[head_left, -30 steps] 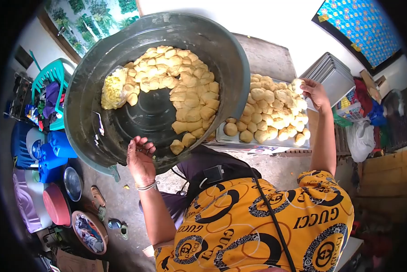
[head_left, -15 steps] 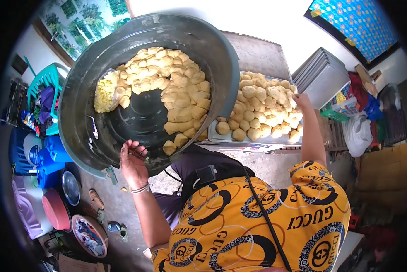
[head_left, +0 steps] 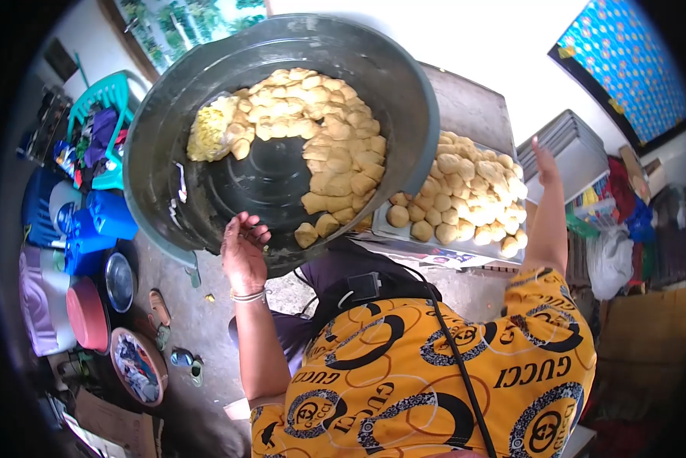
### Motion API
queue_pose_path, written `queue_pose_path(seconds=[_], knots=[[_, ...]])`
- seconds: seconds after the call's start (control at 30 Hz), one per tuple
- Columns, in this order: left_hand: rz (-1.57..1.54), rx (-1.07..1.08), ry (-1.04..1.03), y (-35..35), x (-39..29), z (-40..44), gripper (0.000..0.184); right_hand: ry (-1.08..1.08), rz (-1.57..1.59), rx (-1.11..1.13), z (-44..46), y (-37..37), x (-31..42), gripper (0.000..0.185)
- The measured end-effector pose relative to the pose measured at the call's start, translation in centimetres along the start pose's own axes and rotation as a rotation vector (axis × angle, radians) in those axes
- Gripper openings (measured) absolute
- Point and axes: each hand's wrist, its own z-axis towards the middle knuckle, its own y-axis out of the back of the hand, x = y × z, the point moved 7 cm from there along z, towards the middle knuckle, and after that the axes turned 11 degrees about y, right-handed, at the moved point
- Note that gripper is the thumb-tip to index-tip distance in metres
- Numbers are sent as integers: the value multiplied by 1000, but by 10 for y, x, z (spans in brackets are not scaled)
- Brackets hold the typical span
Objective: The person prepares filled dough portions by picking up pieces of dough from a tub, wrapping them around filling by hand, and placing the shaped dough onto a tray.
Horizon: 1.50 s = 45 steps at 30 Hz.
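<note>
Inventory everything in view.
plastic tub: 1, dark green, left of centre
dough pieces: many, yellow, in tub
filled plastic bag: 1, yellow, in tub
dough balls: many, yellow, on tray
tray: 1, grey, right of tub
stacked trays: several, grey, right
chair: 1, teal, left
clothes: several, mixed, on chair
plastic containers: at least 2, blue, left
round basin: 1, pink, left
laundry basin: 1, brown, lower left
footwear: several, mixed, floor
cardboard: several, brown, edges
patterned sheet: 1, blue, upper right
shirt: 1, yellow, bottom
left hand: 1, bare, at tub
right hand: 1, bare, beside dough balls
</note>
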Motion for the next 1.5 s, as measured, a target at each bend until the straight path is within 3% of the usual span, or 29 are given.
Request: queue_pose_path(seconds=[0.07,0.13,0.2,0.3,0.4,0.5,0.57,0.6,0.63,0.7,0.8,1.0,1.2,1.23,1.27,1.33,1.5], knots=[[0,-4,0,-2,-1,-2,25,367,1142,794,-45,-20,87,80],[-11,9,2,-4,-1,0,25,603,1083,1057,-86,-7,147,79],[-18,-24,-26,-3,-2,2,23,690,851,951,-97,-1,191,72],[-72,-81,-72,2,-5,-1,21,900,721,1081,-124,-5,263,60],[-132,-136,-164,7,-9,-4,15,1155,473,1248,-206,-23,344,46],[-141,-207,-276,16,-12,-3,12,1357,34,1408,-287,-83,403,42],[-140,-251,-355,15,-17,-7,12,1608,-263,1378,-331,-141,423,41],[-166,-252,-359,15,-18,-8,15,1634,-453,1356,-353,-162,428,41],[-192,-253,-363,17,-19,-9,18,1808,-556,1310,-374,-188,432,41],[-224,-276,-359,22,-20,-12,28,2235,-438,1235,-408,-240,435,21],[-297,-271,-365,29,-17,-10,30,2106,-584,1217,-446,-275,437,21],[-336,-266,-342,30,-13,-12,30,1885,-536,1065,-452,-342,419,24],[-339,-192,-313,18,-17,-8,30,1960,-472,1122,-451,-320,413,24],[-338,-190,-307,17,-17,-8,30,1804,-516,1191,-447,-324,407,29],[-342,-182,-307,17,-18,-7,30,1794,-378,1186,-449,-317,406,33],[-349,-175,-308,17,-18,-8,30,1693,-431,1214,-450,-330,402,33],[-368,-157,-299,20,-15,-12,30,1863,-439,1128,-457,-328,407,21]])
